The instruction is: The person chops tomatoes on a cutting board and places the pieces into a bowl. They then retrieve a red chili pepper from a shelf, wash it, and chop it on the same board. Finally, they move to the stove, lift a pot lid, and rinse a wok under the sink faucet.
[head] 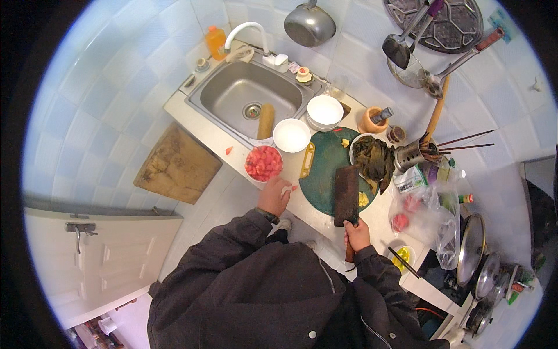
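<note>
My right hand (357,235) grips the wooden handle of a dark, broad-bladed cleaver (346,192). Its blade extends over the right part of a round green cutting board (324,174) with a yellow handle. Yellowish chopped bits (363,199) lie on the board beside the blade. My left hand (273,198) is low over the counter edge, just below a white bowl full of diced tomato (263,162). A small red scrap (294,188) is by its fingertips; whether the fingers pinch anything is unclear. Dark leafy vegetables (372,157) fill a bowl that overlaps the board's right side.
Behind the board are a white bowl (292,135) and stacked bowls (324,111). A brown cylindrical object (266,121) leans in the steel sink (218,96). Right are a wooden mortar (370,120), a chopstick holder (409,158), a plastic bag (429,209) and a small bowl with chopsticks (404,258).
</note>
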Available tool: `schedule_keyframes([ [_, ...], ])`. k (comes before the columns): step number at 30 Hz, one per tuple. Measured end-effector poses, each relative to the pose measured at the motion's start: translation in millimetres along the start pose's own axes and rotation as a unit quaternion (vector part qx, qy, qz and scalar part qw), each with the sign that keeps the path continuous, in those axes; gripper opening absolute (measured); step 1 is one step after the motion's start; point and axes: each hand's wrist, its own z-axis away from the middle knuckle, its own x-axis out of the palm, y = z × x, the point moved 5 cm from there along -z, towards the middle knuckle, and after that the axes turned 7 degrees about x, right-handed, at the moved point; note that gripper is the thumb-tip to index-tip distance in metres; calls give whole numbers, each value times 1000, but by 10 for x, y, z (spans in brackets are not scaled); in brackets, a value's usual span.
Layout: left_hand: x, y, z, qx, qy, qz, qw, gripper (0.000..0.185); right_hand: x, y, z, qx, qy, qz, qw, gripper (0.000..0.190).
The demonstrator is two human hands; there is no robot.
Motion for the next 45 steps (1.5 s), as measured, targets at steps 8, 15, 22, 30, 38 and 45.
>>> schedule_keyframes([
  [8, 269, -468, 441, -119, -47, -47, 991, 31, -16, 216, 46, 20, -7, 6, 1000, 14],
  [15, 457, -317, 159, -68, -33, -82, 994, 32, 13, 224, 76, 25, -18, 6, 1000, 16],
  [22, 867, -564, -128, -73, -73, -170, 980, 24, 6, 246, 145, 15, -8, 39, 999, 17],
  [30, 1019, -605, -49, -358, -67, 455, 812, 21, -50, 255, 197, 13, -1, 28, 1000, 18],
  [38, 881, -479, -41, -389, -12, 600, 699, 23, -67, 295, 165, 19, -14, 6, 1000, 16],
  [45, 807, -401, 1, -382, -1, 740, 553, 27, -54, 353, 146, 16, -20, 13, 1000, 18],
])
